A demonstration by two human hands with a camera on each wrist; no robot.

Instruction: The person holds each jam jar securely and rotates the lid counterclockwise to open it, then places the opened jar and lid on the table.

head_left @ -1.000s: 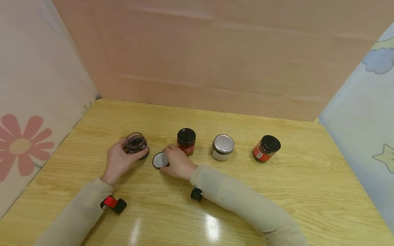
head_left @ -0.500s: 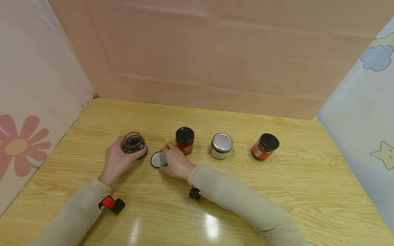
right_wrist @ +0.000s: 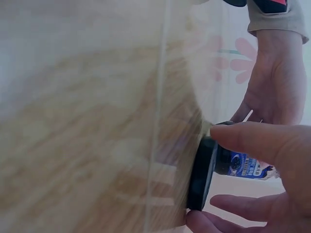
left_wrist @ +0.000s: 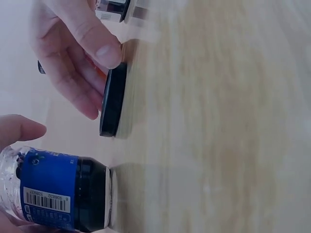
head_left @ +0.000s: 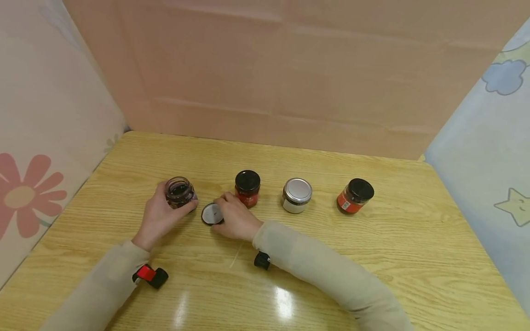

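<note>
An open glass jar (head_left: 180,195) with dark contents stands upright on the table at the left. My left hand (head_left: 159,214) curves round it, fingers on the far side and thumb across the near side. Its blue label (left_wrist: 48,182) with a barcode shows in the left wrist view. Just right of the jar a black-rimmed lid (head_left: 211,214) lies with its pale inside up. My right hand (head_left: 237,219) holds this lid at its edge, the thumb at one side and the fingers at the other, as the right wrist view shows.
Close behind my right hand stands a red-labelled jar (head_left: 248,188) with a black lid. Farther right come a silver-lidded jar (head_left: 297,195) and another black-lidded jar (head_left: 355,196). Walls border the wooden table (head_left: 397,257) at the back and sides.
</note>
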